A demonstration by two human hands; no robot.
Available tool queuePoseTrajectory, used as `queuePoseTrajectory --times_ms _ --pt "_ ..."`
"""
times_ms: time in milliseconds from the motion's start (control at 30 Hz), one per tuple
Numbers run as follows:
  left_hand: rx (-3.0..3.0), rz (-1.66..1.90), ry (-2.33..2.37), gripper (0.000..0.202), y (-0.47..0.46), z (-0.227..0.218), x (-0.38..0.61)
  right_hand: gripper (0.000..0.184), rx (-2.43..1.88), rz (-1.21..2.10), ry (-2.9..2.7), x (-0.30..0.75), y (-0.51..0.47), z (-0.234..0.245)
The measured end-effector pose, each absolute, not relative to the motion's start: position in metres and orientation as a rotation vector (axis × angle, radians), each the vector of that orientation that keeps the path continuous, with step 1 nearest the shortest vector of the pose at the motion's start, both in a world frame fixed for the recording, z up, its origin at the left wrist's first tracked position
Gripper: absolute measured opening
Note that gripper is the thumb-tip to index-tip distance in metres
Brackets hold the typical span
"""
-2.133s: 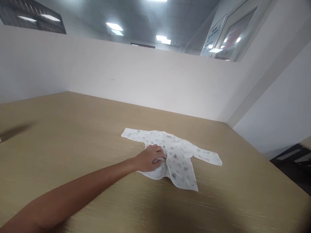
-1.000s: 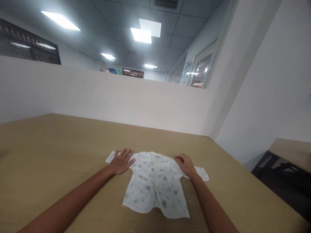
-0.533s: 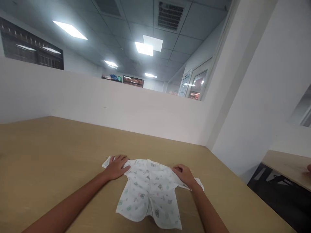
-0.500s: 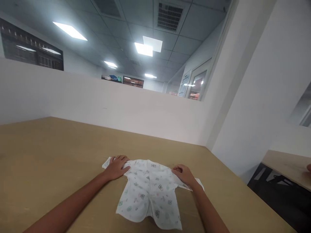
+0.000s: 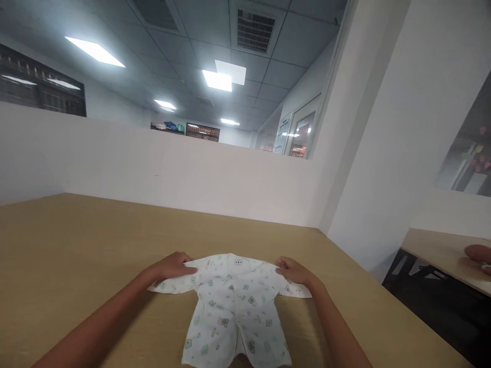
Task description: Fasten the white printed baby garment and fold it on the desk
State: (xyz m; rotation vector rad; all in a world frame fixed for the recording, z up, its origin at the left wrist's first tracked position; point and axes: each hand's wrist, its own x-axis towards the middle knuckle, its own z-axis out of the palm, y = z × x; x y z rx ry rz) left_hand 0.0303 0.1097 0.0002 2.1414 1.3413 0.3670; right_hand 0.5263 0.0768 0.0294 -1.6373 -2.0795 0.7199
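A small white baby shirt with a little animal print lies spread flat on the tan wooden table, collar away from me. My left hand rests on the shirt's left shoulder and sleeve, fingers curled over the cloth. On the right shoulder my right hand pinches the fabric with bent fingers. Both forearms reach in from the bottom edge.
A white partition wall runs along the table's far edge and a white wall stands at the right. Another wooden table sits lower right, with part of another person's hand on it. A dark gap lies between the two tables.
Both hands have slid along the shoulders and drawn the shirt a little toward me; the left fingers went from flat to curled. The other person's hand shows more at the right.
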Motion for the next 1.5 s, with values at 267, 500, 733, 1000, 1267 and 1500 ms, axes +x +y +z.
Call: queuePoseTrajectory --times_ms 267,500,733,1000,1267,1500 --pt "2.120 0.263 1.203 0.043 0.105 0.018 0.017 0.032 -1.748 0.829 -2.210 0.536 0.066 0.049" --pt "2.353 0.507 1.585 0.033 0.102 0.038 0.021 0.026 -1.708 0.448 -2.097 0.527 0.067 0.061" --pt "2.376 1.075 1.894 0.043 0.073 0.099 0.012 0.036 -1.411 0.116 -1.887 0.511 0.052 0.106" --pt "2.434 0.660 1.410 0.045 0.031 0.145 -0.029 0.036 -1.512 0.442 -2.083 0.532 -0.017 0.174" --pt "2.207 0.046 1.030 0.045 0.005 0.162 -0.034 0.037 -1.641 0.843 -2.174 0.532 -0.062 0.204" --pt "2.282 0.014 1.018 0.045 0.028 0.113 0.034 0.039 -1.589 0.843 -2.395 0.477 0.005 0.148"
